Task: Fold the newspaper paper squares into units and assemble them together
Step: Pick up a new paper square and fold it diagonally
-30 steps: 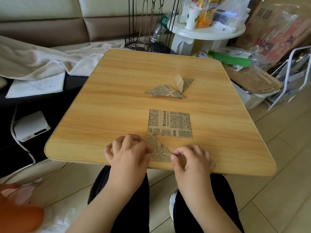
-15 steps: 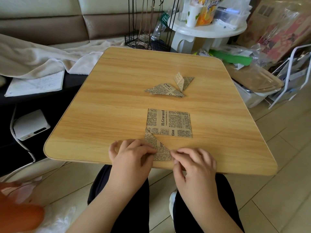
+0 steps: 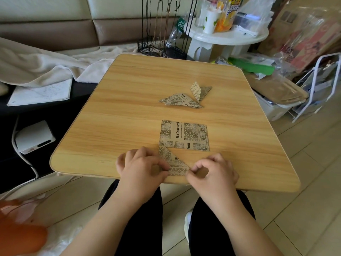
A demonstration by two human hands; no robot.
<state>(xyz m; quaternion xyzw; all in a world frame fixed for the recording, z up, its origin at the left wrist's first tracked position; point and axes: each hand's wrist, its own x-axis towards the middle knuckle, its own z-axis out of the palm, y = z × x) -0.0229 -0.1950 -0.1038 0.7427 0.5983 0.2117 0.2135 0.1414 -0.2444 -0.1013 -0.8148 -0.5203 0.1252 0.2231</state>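
A newspaper-print square folded into a triangle [image 3: 172,161] lies at the near edge of the wooden table [image 3: 129,117]. My left hand [image 3: 142,169] pinches its lower left part with curled fingers. My right hand [image 3: 212,172] pinches its lower right tip. A flat unfolded newspaper square [image 3: 184,135] lies just beyond the triangle, touching its top corner. Farther back lie two folded units: a flat triangular one [image 3: 180,101] and a smaller one [image 3: 200,91] with a flap standing up.
A white round side table [image 3: 227,36] with cups and snack bags stands behind the table. A black wire rack [image 3: 162,47] is beside it. A beige blanket [image 3: 46,63] and papers lie on the left; storage boxes and a white rack are on the right.
Both hands slid closer along the triangle's lower edge and their fingers curled into pinches on it. The other paper pieces have not moved.
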